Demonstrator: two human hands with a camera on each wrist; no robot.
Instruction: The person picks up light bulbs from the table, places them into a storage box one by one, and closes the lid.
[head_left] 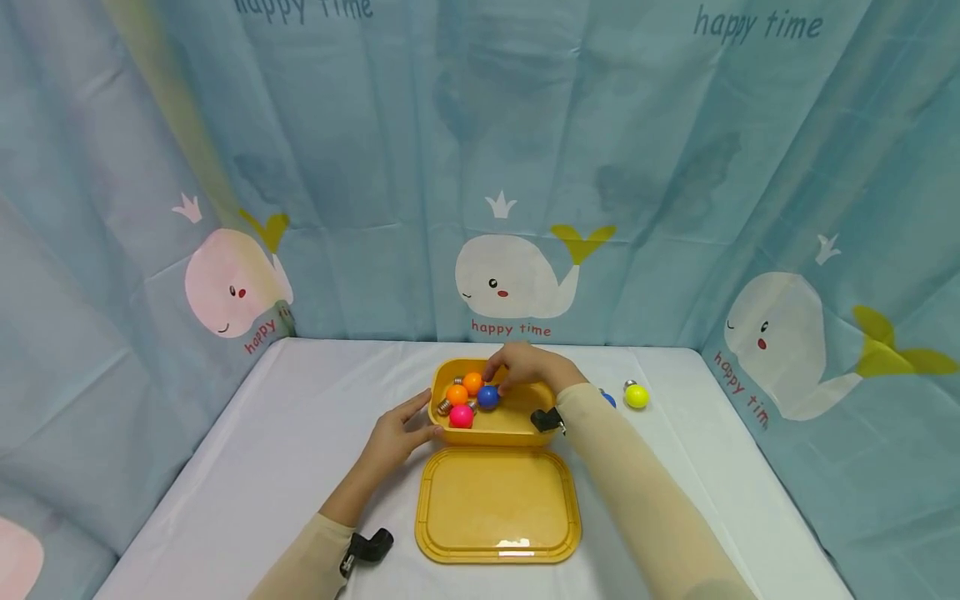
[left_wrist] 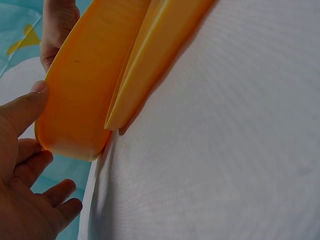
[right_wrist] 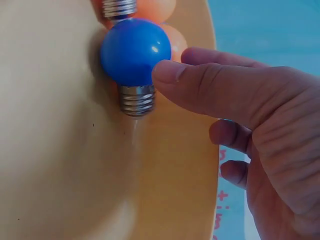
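A yellow plastic box [head_left: 525,421] stands on the table with several round light bulbs in its left half. Among them are two orange bulbs [head_left: 457,395], a pink bulb [head_left: 461,416] and a blue bulb [head_left: 487,397]. My left hand [head_left: 397,435] touches the box's left end, thumb near the front corner and fingers spread loosely along the side. Inside the box, my right hand [head_left: 525,365] is at the blue bulb. The right wrist view shows its thumb [right_wrist: 175,75] against the blue globe, the other fingers apart from it. That bulb's metal screw base [right_wrist: 137,101] points away from the orange bulbs.
A yellow lid [head_left: 498,504] lies flat directly in front of the box. To the right of it are a yellow bulb [head_left: 636,396] and another blue bulb [head_left: 609,400], partly hidden by my right sleeve. A whale-print curtain [head_left: 375,283] surrounds the white table [head_left: 300,433].
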